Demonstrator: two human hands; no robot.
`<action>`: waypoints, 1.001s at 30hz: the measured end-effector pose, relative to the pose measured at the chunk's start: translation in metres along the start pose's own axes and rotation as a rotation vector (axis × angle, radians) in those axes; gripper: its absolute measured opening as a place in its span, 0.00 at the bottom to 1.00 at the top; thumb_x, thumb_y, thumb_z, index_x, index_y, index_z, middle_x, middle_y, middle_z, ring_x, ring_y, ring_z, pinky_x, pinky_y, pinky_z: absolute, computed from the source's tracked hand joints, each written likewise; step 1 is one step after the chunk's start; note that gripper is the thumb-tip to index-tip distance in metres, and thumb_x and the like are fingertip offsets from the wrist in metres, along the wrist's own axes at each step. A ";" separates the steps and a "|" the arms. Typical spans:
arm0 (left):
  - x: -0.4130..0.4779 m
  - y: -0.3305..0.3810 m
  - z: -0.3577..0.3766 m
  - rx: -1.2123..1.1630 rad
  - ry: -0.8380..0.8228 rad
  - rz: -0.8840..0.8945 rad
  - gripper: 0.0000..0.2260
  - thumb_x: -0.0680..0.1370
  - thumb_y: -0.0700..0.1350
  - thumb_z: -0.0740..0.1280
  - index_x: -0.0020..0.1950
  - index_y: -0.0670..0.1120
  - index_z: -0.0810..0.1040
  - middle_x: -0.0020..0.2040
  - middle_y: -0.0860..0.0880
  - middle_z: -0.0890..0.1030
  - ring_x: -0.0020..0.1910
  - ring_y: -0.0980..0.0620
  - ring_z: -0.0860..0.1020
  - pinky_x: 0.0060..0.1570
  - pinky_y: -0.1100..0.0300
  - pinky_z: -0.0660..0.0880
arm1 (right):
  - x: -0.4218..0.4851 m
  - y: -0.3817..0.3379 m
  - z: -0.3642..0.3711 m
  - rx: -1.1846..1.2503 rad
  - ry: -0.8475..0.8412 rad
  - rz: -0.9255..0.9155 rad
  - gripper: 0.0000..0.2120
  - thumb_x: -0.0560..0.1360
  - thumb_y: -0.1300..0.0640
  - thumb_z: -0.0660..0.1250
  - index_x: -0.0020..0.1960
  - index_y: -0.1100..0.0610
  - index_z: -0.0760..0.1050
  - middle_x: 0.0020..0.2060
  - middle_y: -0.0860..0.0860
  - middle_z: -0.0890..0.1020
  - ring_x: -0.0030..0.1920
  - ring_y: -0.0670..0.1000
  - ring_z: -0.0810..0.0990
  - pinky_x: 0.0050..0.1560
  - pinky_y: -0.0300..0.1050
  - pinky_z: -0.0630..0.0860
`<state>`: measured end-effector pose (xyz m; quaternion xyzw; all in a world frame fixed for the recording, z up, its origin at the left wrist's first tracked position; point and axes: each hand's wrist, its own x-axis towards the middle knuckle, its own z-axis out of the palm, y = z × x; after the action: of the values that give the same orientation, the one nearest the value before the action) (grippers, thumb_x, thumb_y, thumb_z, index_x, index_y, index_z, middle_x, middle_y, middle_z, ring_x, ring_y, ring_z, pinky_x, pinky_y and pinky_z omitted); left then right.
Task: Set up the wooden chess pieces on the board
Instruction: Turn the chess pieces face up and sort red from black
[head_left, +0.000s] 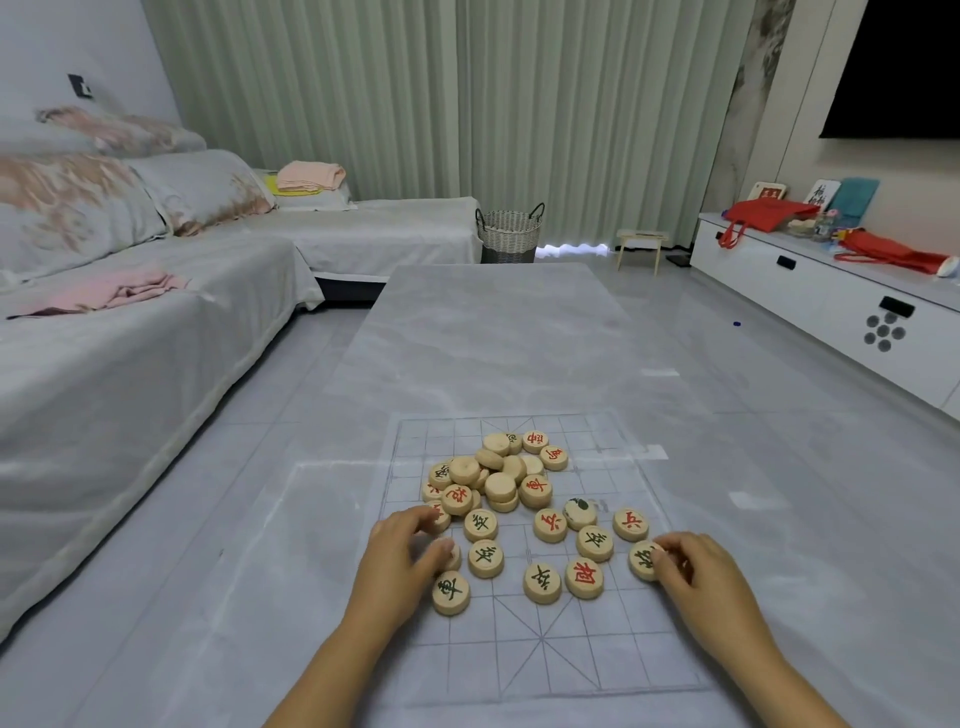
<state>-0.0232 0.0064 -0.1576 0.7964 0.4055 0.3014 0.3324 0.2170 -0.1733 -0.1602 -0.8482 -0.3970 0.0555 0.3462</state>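
A thin, clear chess board (545, 654) with grey grid lines lies on the grey marble table. Round wooden pieces with red or dark characters are heaped in a pile (498, 473) at the board's middle, and several lie spread flat nearer to me. My left hand (405, 556) is at the board's left side, its fingers curled round a wooden piece (453, 555) that is mostly hidden. My right hand (701, 577) is at the right side and pinches a dark-lettered piece (643, 560) at its edge. A dark-lettered piece (451, 592) lies just below my left hand.
The long grey table (498, 338) stretches away from me. A covered sofa (130, 322) runs along the left, and a white cabinet (831, 296) with red bags along the right. A woven basket (510, 231) and a small stool (641, 247) stand by the curtains.
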 end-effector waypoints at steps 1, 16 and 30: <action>0.008 0.006 0.001 0.054 0.016 0.034 0.13 0.75 0.45 0.67 0.59 0.50 0.74 0.53 0.55 0.75 0.58 0.54 0.70 0.53 0.63 0.67 | -0.001 0.000 0.004 -0.048 0.025 -0.016 0.04 0.76 0.55 0.63 0.50 0.52 0.75 0.44 0.49 0.75 0.45 0.48 0.71 0.44 0.41 0.67; 0.091 0.031 0.019 0.464 -0.140 0.036 0.15 0.77 0.47 0.63 0.63 0.44 0.73 0.60 0.44 0.73 0.61 0.44 0.68 0.57 0.54 0.68 | 0.000 0.003 0.007 -0.078 0.019 -0.012 0.09 0.76 0.52 0.63 0.54 0.53 0.76 0.47 0.47 0.71 0.50 0.47 0.71 0.47 0.40 0.67; -0.007 -0.030 -0.029 -0.199 -0.037 -0.141 0.11 0.72 0.44 0.71 0.49 0.55 0.74 0.52 0.55 0.79 0.55 0.57 0.76 0.52 0.67 0.71 | 0.009 -0.024 0.014 -0.149 0.105 -0.153 0.13 0.74 0.55 0.67 0.57 0.56 0.76 0.52 0.52 0.75 0.53 0.52 0.69 0.51 0.43 0.64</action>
<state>-0.0617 0.0220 -0.1645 0.7343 0.4226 0.3013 0.4375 0.2026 -0.1491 -0.1541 -0.8405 -0.4451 -0.0454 0.3056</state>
